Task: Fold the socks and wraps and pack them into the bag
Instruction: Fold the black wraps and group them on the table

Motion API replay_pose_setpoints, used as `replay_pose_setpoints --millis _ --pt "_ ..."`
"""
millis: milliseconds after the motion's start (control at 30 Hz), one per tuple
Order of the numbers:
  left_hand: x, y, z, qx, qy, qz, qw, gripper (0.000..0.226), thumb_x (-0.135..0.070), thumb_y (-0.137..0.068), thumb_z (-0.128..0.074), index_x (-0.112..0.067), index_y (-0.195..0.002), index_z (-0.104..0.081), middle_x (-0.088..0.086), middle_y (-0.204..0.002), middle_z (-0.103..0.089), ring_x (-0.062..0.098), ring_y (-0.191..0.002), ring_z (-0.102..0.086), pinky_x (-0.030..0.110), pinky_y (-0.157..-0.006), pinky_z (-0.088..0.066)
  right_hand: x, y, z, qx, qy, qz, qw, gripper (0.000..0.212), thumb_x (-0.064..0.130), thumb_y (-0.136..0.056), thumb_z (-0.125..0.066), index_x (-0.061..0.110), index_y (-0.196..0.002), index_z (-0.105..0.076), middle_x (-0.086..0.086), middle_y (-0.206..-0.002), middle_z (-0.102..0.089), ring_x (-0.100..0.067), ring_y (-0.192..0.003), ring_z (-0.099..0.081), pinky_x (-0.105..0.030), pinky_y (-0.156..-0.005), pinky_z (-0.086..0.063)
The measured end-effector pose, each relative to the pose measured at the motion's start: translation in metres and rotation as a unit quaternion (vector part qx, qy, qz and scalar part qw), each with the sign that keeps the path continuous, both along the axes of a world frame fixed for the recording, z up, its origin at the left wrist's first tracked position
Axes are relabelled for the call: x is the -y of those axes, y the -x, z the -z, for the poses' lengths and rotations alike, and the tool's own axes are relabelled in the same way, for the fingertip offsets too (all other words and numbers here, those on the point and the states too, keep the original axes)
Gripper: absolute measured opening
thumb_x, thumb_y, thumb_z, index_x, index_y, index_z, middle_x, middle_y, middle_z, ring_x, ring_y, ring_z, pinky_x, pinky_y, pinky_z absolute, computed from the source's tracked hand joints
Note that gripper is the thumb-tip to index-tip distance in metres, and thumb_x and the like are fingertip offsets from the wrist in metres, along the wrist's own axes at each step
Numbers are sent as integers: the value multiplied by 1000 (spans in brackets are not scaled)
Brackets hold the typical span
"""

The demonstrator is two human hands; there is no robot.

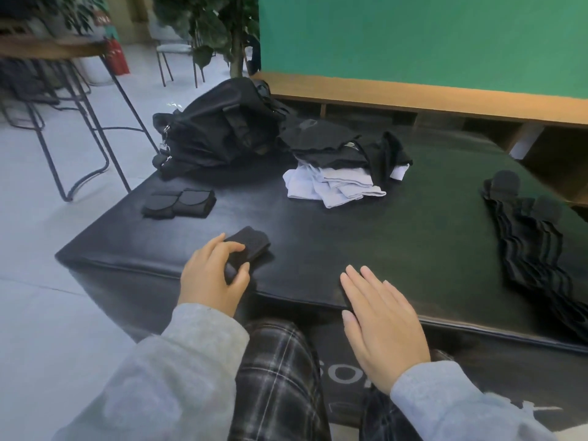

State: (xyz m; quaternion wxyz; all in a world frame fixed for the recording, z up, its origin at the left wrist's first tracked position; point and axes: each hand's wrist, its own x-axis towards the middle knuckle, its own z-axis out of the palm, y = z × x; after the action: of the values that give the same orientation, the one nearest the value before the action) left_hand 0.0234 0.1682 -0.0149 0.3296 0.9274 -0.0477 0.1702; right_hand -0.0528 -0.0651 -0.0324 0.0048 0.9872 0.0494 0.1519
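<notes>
Left hand [212, 275] of mine grips a small, thick, dark folded sock [249, 246] on the black mat [413, 243]; my right hand [383, 326] hovers flat, fingers straight.

Two hands in view, one bag [219, 135], two folded black bundles [179, 203] just in front of the bag, one more bundle [249, 246] nearer, one clothes pile [343, 163] right of the bag.

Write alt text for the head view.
A person's left hand grips a folded black wrap on a black mat; the right hand rests open beside it, with a black bag behind.
</notes>
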Motion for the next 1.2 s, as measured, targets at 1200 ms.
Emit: replay_pose_setpoints --millis 1200 --pt "-42 -16 -1 55 -18 -121 991 27 -22 -81 -70 -8 -104 -65 14 -139 -46 31 -137 -29 45 -108 -23 -8 -8 -1 7 -5 -8 1000 67 45 -98 -7 12 -129 -56 -2 -135 -54 -21 -126 -49 -33 -103 -25"
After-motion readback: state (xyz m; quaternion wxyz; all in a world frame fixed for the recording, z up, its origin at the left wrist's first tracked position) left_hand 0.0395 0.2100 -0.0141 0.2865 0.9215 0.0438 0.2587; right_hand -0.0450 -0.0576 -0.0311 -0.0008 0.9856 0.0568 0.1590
